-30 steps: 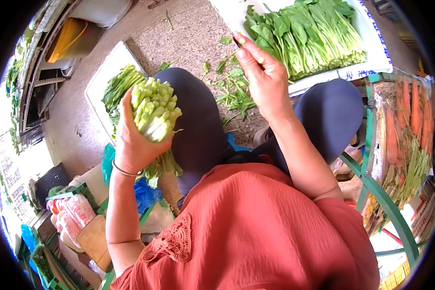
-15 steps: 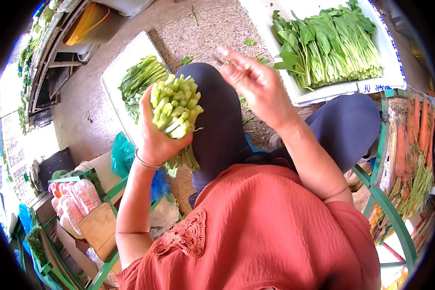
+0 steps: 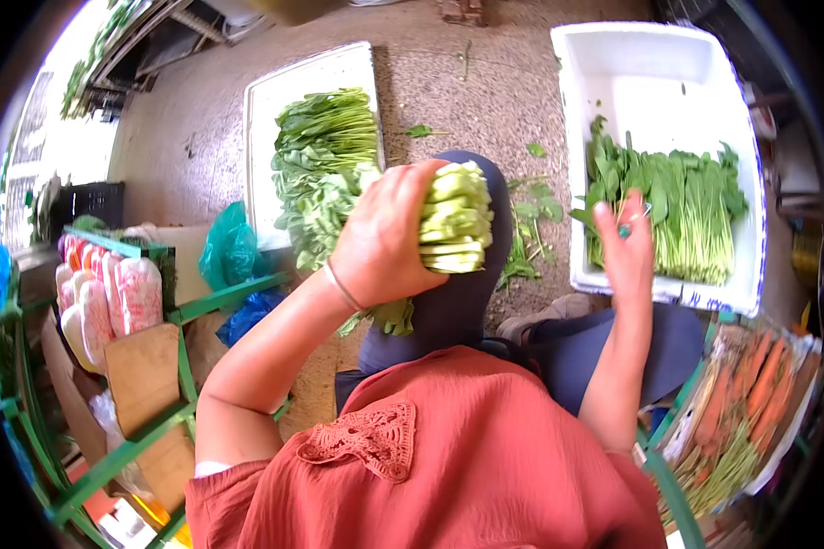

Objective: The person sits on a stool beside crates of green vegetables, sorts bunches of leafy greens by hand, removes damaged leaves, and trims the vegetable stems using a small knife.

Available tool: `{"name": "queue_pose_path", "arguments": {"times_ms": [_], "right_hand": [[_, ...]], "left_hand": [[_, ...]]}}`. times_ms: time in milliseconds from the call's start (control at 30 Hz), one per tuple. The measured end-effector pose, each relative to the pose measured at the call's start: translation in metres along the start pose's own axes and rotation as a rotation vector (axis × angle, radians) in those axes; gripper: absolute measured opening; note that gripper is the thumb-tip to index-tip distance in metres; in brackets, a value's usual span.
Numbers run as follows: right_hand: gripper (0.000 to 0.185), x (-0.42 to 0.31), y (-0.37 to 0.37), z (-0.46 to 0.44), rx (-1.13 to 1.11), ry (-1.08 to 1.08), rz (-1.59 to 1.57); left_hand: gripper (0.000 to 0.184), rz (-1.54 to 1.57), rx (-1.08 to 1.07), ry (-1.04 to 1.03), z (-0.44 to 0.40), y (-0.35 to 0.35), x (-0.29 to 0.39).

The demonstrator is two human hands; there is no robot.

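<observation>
My left hand (image 3: 389,229) is wrapped round a thick bunch of leafy greens (image 3: 456,218), above my knee. Its pale cut stem ends face right, and some leaves hang below my wrist. At the right, my right hand (image 3: 630,252) reaches over the white foam box (image 3: 613,55), at the near left part of the leafy greens (image 3: 682,210) lying in it. Its fingers are partly curled, with the thumb apart. A small item with a teal part and a metallic glint shows at the fingers; its kind I cannot make out.
A white foam tray or lid (image 3: 265,91) with more leafy greens (image 3: 325,137) lies on the left. Loose leaves (image 3: 526,224) litter the floor between. Carrots (image 3: 742,384) are at the lower right, a teal plastic bag (image 3: 233,247) and green metal frame (image 3: 233,297) at the left.
My right hand has moved from in front of me to the greens in the box. The left hand has turned the bunch so its stem ends point right. The view has shifted.
</observation>
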State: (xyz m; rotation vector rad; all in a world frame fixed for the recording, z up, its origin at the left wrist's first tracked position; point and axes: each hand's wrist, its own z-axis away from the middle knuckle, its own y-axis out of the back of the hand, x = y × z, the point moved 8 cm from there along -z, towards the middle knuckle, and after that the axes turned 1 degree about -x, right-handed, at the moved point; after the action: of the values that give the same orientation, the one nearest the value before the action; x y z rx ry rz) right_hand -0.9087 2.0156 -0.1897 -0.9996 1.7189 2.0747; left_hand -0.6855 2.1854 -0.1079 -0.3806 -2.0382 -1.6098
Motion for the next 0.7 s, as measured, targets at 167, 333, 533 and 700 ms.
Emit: {"name": "queue_pose_path", "arguments": {"times_ms": [167,333,533,700], "right_hand": [[0.061,-0.095,-0.060,0.054,-0.547,-0.018,-0.836],[0.053,-0.139,-0.071,0.037,-0.434,0.211,-0.621],[0.049,-0.185,-0.087,0.036,-0.588,0.212,-0.518],[0.049,-0.230,-0.124,0.013,-0.706,0.190,-0.603]], "left_hand": [[0.085,0.064,-0.005,-0.014,-0.005,-0.009,0.000],[0.074,0.156,0.110,-0.077,-0.001,-0.004,-0.003],[0.072,0.254,0.164,-0.037,0.007,0.019,-0.027],[0.073,0.217,0.223,-0.006,-0.002,0.051,-0.070]]}}
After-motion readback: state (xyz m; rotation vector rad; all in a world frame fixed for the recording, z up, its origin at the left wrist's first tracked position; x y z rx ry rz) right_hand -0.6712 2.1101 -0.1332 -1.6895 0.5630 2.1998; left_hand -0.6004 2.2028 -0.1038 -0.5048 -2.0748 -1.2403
